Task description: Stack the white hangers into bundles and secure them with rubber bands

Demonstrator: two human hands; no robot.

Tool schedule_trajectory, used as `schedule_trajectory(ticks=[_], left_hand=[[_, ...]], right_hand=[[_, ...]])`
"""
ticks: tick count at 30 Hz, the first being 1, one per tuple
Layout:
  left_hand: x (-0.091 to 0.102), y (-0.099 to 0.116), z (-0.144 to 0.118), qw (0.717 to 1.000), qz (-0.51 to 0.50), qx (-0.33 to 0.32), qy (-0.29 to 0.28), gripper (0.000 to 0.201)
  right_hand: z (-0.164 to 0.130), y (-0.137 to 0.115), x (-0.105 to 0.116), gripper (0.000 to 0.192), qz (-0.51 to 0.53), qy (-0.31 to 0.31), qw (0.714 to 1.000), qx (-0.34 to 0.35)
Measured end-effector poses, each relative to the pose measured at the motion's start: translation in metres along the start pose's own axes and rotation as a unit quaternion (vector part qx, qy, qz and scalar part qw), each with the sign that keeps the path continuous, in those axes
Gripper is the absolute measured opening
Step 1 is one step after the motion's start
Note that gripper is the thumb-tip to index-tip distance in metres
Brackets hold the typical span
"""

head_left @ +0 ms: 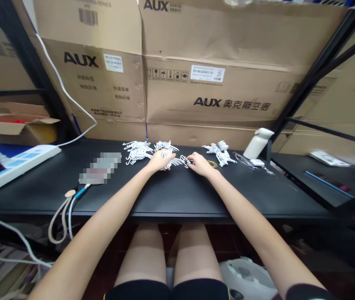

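My left hand (158, 161) is closed round a bunch of thin white wire hooks (167, 153), near the back of the black table (171, 193). Just to its right, my right hand (200, 165) pinches at a white hook (184, 161) by the bunch's end; its fingertips partly hide it. Left of my left hand lies a loose pile of similar white hooks (137, 152). Beyond my right hand sits another white bundle (219, 154), which looks gathered together. Yellow bands (212, 164) lie beside my right hand.
A white bottle (258, 143) stands at the back right, near a small white case (257, 162) and clear bands. On the left are a blurred-out phone-like object (100, 168) with a strap and a white power strip (17, 166). Large cardboard boxes (171, 96) wall off the back.
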State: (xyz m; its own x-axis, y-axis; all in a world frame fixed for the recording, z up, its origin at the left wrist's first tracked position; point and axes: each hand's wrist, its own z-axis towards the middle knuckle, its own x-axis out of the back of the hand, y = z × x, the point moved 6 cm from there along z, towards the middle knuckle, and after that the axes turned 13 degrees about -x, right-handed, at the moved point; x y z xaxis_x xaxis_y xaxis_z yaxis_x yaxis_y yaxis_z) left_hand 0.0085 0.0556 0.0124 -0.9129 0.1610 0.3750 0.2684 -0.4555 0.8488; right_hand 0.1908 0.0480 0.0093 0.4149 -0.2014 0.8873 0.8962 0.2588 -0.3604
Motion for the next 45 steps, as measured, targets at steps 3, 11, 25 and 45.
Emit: schedule_trajectory(ticks=[3,11,25,45], left_hand=[[0.0,0.002,0.0,1.0,0.0,-0.002,0.003,0.026],[0.0,0.0,0.0,1.0,0.001,-0.001,0.002,0.029],[-0.006,0.004,-0.002,0.999,-0.007,0.008,-0.035,0.033],[-0.011,0.003,-0.005,0.998,0.017,0.014,-0.067,0.038]], right_hand=[[0.001,-0.002,-0.001,0.01,0.016,0.003,1.0,0.0],[0.003,0.003,0.0,0.009,0.066,0.007,0.998,-0.001],[0.003,0.01,0.035,0.017,0.2,0.111,0.972,0.062],[-0.01,-0.027,0.012,0.028,0.3,-0.095,0.948,0.047]])
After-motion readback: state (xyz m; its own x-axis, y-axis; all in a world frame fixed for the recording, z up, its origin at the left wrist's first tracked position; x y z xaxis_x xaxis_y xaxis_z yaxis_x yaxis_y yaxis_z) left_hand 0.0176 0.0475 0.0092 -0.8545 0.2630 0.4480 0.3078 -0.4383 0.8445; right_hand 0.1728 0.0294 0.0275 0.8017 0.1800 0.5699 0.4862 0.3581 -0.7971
